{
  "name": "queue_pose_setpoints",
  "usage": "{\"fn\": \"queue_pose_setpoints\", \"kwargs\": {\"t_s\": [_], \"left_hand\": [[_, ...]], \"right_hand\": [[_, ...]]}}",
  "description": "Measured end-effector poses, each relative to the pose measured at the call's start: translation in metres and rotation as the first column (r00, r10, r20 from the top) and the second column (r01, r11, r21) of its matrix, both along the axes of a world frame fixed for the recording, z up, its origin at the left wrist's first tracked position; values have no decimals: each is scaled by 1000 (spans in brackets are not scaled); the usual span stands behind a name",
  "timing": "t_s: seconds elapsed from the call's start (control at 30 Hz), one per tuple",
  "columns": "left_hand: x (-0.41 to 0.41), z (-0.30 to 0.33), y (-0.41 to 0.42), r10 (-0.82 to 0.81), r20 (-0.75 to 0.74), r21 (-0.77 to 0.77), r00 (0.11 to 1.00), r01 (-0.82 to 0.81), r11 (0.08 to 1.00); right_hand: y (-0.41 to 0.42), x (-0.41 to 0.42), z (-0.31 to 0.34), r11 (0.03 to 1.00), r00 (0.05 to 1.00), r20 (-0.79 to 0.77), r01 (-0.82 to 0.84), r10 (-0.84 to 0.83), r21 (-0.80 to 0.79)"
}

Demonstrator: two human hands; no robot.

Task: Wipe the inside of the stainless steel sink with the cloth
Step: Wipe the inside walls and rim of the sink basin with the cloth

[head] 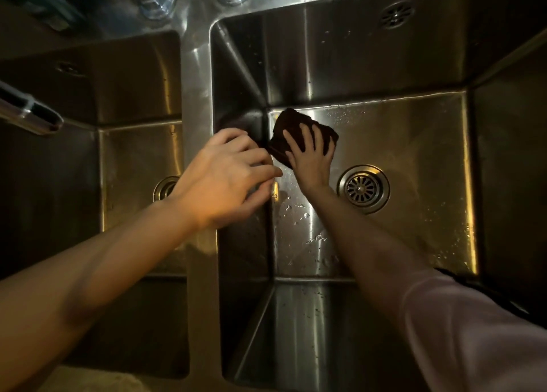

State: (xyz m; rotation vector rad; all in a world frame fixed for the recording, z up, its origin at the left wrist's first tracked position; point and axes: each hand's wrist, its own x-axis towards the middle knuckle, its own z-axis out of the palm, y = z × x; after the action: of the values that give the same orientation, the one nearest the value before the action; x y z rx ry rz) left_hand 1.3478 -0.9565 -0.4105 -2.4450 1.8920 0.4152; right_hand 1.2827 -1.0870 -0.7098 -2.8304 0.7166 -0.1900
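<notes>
Sink (414,66) task, double-basin, steel. Far left: faucet spout (29,112) over left basin (133,95). Left hand (228,178) above divider (195,80), fingers loosely curled, holding nothing visible, tips near cloth edge. Dark cloth (299,125) flat on right basin floor, far-left corner, touching left wall. Right hand (307,154) on top, fingers spread, pressing down. Drain (363,188) just right of wrist. Unwiped wet floor lies rightward and nearer; likely next stroke that way.

Dim, warm yellowish light from upper left. Glare streaks on sink (370,131) floor & on the divider; corners fall to near black. Left hand (228,178) lit bright, right hand (307,157) in shadow. Wide-angle bend at edges; near forearms soft.
</notes>
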Motion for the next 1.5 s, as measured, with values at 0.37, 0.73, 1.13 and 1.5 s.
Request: {"fn": "queue_pose_setpoints", "kwargs": {"t_s": [0.37, 0.73, 1.13, 1.5], "left_hand": [[-1, -1, 0, 8, 2, -11, 1000, -8, 1000], [1, -5, 3, 4, -1, -18, 1000, -4, 1000], [0, -3, 3, 5, -15, -23, 1000, -5, 1000], [0, -4, 2, 14, 0, -21, 1000, -14, 1000]], "right_hand": [[-14, -1, 6, 997, 998, -9, 64, -63, 45], [-59, 11, 9, 998, 998, 7, -62, 62, -24], [-60, -4, 11, 995, 999, -26, 50, -48, 89], [-62, -17, 11, 984, 986, -105, 138, -126, 112]]}}
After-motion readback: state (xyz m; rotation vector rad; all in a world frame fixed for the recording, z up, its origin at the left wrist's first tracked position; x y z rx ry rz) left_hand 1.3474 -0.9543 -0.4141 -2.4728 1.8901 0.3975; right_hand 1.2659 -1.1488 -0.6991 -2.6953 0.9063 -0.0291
